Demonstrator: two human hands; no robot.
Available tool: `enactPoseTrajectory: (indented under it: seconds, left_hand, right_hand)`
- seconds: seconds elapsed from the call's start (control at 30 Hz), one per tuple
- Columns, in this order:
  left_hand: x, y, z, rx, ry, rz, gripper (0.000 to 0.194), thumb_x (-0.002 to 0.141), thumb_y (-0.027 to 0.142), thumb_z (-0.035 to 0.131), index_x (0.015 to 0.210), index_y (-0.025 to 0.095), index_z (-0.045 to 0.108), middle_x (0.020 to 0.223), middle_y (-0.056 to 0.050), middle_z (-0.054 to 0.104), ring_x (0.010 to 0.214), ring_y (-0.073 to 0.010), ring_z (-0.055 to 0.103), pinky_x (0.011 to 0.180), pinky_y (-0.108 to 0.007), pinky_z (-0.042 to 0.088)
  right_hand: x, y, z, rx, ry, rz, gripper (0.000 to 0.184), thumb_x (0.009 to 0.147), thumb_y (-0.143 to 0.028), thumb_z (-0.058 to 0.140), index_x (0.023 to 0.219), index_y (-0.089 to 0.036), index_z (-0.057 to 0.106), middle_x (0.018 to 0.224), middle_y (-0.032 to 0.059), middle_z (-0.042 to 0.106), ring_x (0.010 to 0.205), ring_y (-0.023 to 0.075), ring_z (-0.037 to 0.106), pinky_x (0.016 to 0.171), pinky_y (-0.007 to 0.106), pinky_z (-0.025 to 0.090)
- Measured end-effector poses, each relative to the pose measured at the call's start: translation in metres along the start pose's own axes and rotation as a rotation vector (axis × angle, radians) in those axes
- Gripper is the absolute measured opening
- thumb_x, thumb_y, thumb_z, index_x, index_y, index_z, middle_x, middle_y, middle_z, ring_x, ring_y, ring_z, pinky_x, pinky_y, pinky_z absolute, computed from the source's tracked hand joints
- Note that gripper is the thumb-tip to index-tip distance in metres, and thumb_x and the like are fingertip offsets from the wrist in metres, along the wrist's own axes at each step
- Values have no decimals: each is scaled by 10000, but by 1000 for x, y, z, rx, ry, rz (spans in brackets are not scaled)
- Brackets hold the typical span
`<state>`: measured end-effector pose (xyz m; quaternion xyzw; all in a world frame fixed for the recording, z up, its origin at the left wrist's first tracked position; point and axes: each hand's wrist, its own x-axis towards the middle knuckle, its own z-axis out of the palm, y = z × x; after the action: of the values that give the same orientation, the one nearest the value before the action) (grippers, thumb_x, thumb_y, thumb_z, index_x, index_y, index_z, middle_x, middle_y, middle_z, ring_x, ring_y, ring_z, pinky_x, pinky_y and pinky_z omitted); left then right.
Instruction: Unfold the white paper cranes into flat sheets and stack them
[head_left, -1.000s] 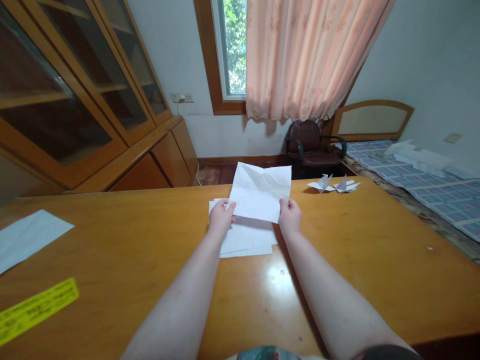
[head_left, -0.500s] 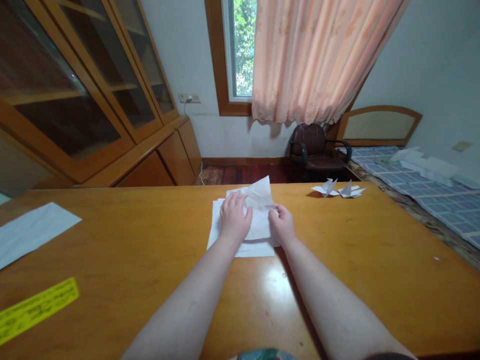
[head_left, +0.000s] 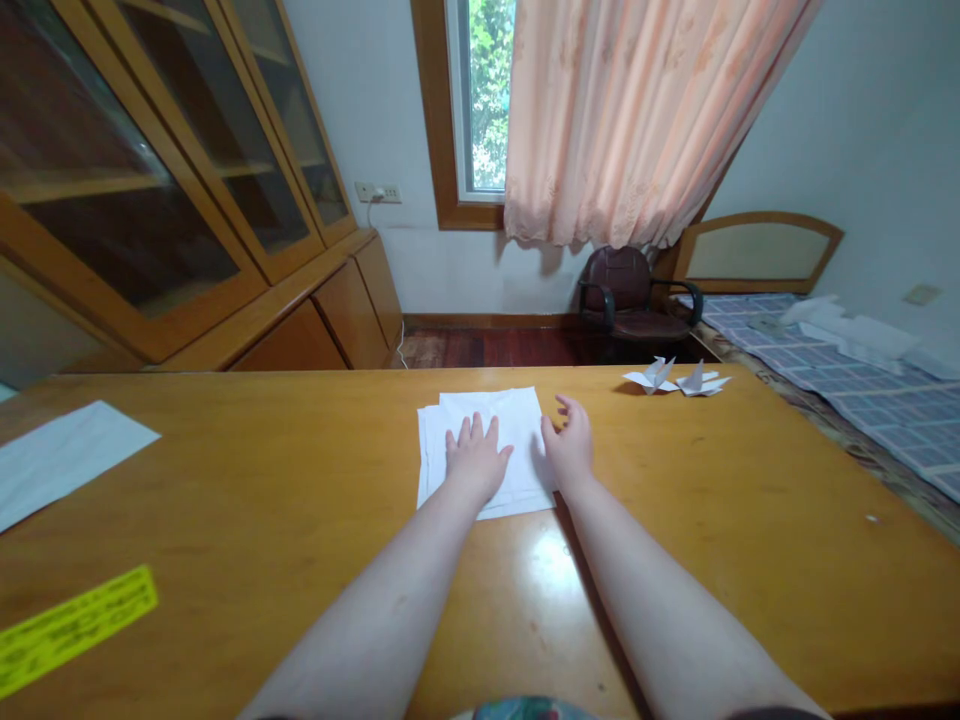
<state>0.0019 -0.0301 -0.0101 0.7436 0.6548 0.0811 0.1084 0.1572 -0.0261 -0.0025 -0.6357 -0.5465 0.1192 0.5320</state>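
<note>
A small stack of white paper sheets (head_left: 517, 430) lies flat on the wooden table, its edges not quite lined up. My left hand (head_left: 477, 462) rests palm down on the top sheet with its fingers spread. At the right edge of the stack is my right hand (head_left: 570, 445), its fingers curved and apart, with nothing visible between thumb and forefinger. Whether its side touches the paper I cannot tell. Two folded paper cranes (head_left: 651, 376) stand near the table's far edge, to the right of both hands.
The wooden table (head_left: 720, 540) spans the view. On its left lie another white sheet (head_left: 71, 460) and a yellow strip with writing (head_left: 82, 625). Beyond the far edge are a brown armchair (head_left: 630, 295) and a bed (head_left: 847, 370); a glass-door cabinet (head_left: 187, 130) stands at left.
The top sheet, held raised at its right side before, now lies flat on the stack. My right hand has let go of it, and my left hand has moved slightly nearer with fingers spread.
</note>
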Motion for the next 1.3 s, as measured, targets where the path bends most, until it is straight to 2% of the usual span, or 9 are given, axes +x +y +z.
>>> enactPoseTrajectory:
  seconds: [0.07, 0.13, 0.2, 0.27, 0.37, 0.47, 0.7, 0.97, 1.3]
  left_hand:
    - [-1, 2, -2, 51, -3, -5, 617, 840, 513, 350, 1383, 224, 304, 1481, -133, 209, 1358, -326, 165, 1055, -583, 109]
    - [-2, 3, -3, 70, 21, 27, 553, 852, 436, 354, 1357, 209, 351, 1474, -111, 244, 1360, -321, 153, 1060, -580, 109]
    - [-3, 5, -4, 72, 40, 125, 486, 852, 299, 355, 1324, 186, 393, 1447, -90, 316, 1364, -287, 152, 1078, -551, 106]
    - [-3, 7, -6, 56, 50, 225, 463, 837, 186, 337, 1292, 155, 416, 1391, -100, 404, 1342, -248, 228, 1085, -500, 153]
    - [-1, 7, -10, 24, 70, 261, 401, 826, 146, 342, 1205, 127, 472, 1225, -129, 545, 1185, -231, 446, 1018, -424, 298]
    - [1, 5, -11, 22, 97, 261, 326, 823, 186, 385, 1115, 135, 521, 1095, -117, 603, 1057, -231, 524, 943, -383, 366]
    - [4, 1, 3, 91, 78, 236, 502, 897, 275, 241, 1370, 125, 322, 1447, -89, 314, 1346, -233, 228, 1090, -478, 151]
    - [9, -11, 6, 101, 106, 87, 532, 888, 434, 247, 1398, 285, 275, 1479, -54, 248, 1358, -283, 193, 1071, -514, 155]
    - [17, -47, -3, 167, 98, -130, 721, 840, 582, 224, 1420, 153, 221, 1472, -191, 196, 1371, -323, 121, 1080, -522, 93]
  right_hand:
    - [-3, -3, -1, -29, -64, -148, 358, 768, -224, 482, 1111, -153, 559, 1178, 123, 579, 1079, 225, 526, 957, 406, 387]
    - [-8, -7, 1, -21, -302, -247, 338, 790, -177, 444, 1098, -172, 584, 1170, 101, 600, 1103, 205, 530, 979, 385, 383]
    - [-14, -12, 5, -10, -542, -286, 381, 798, -141, 420, 1146, -186, 568, 1185, 84, 603, 1098, 186, 546, 969, 356, 401]
    - [-18, -14, 9, -19, -656, -271, 441, 806, -130, 408, 1230, -196, 509, 1229, 76, 580, 1113, 179, 543, 961, 340, 410]
    - [-21, -15, 12, -71, -669, -218, 479, 820, -137, 399, 1292, -204, 447, 1283, 69, 540, 1155, 179, 515, 986, 340, 387]
    - [-20, -16, 11, -118, -670, -189, 485, 827, -139, 396, 1307, -202, 429, 1298, 61, 528, 1166, 170, 506, 1001, 325, 369]
    - [-25, -20, 14, -325, -701, -246, 485, 877, -184, 360, 1361, -205, 349, 1369, 61, 452, 1241, 174, 426, 1050, 341, 275]
    - [-18, -12, 20, -623, -696, -209, 511, 917, -384, 271, 1406, -234, 256, 1485, 45, 236, 1368, 206, 189, 1096, 432, 101]
    - [17, 14, -1, -648, -810, -235, 630, 873, -501, 306, 1420, -203, 206, 1500, 79, 172, 1379, 214, 143, 1092, 493, 32]
